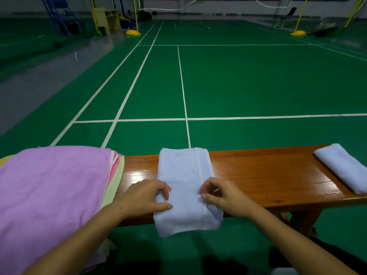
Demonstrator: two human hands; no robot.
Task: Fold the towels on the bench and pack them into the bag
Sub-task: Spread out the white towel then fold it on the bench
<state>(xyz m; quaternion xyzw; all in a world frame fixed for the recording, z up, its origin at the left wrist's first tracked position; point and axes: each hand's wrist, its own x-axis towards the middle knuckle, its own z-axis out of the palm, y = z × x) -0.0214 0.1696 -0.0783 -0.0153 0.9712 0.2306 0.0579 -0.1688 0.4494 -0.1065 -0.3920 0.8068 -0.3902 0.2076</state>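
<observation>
A light blue towel (183, 171), folded into a long strip, lies across the wooden bench (264, 175), its near end hanging over the front edge. My left hand (148, 197) pinches the towel's left edge near the front. On the right edge, my right hand (222, 197) pinches the cloth the same way. A stack of unfolded towels, purple (51, 187) on top with pink and pale green beneath, covers the bench's left end. A second light blue towel (343, 167) lies folded at the right end. No bag is in view.
Beyond the bench stretches a green court floor (238, 80) with white lines. Yellow net posts with bases (133, 32) stand at the far end, beside a pale cabinet (108, 18). A bench leg (305, 221) shows under the right side.
</observation>
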